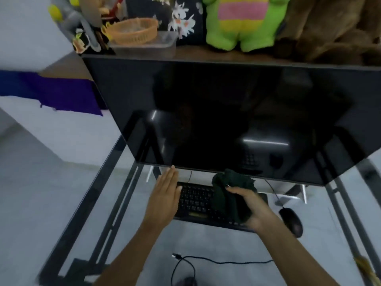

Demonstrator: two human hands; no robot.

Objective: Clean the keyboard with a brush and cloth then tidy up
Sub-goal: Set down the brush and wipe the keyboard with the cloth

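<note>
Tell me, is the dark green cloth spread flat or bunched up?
Bunched up. The dark green cloth is gathered in folds in the right hand, above the right part of the keyboard.

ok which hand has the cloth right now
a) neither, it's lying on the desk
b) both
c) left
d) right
d: the right hand grips the dark green cloth bunched over the right part of the keyboard, while the left hand is open and flat at the keyboard's left end, holding nothing.
</note>
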